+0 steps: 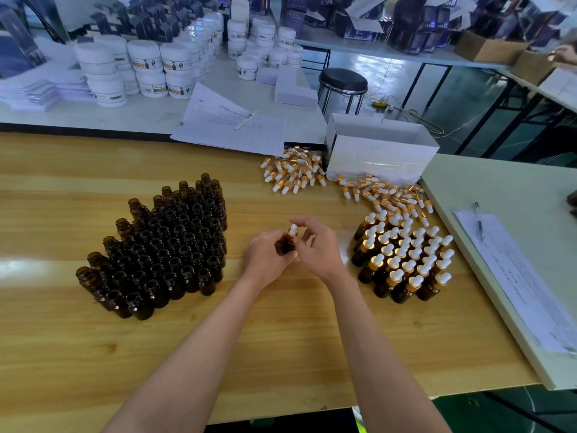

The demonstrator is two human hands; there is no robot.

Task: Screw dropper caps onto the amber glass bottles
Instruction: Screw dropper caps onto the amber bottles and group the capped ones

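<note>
A: Where is the bottle in hand, and how is it held?

B: Over the middle of the wooden table (281, 339), one amber bottle (284, 246) is enclosed by the curled fingers of the left hand (265, 257). Its dropper cap (293, 230) is pinched between the thumb and fingertips of the right hand (318, 245). How far the cap is threaded on cannot be told.

A: How is it expected to handle?

B: It is judged light, rigid and breakable. The smooth round glass is likely slippery, so the body is best gripped low. The gold collar should be turned, not the white bulb, which is probably soft rubber.

A: And beyond the hands?

B: At nine o'clock, open-necked bottles (162, 245) are packed upright in a dark block. At three o'clock, capped bottles (402, 264) are massed together. Farther off, from twelve to two o'clock, loose caps (293, 173) are scattered in a band. A glossy white box (377, 151) is set just behind them.
</note>
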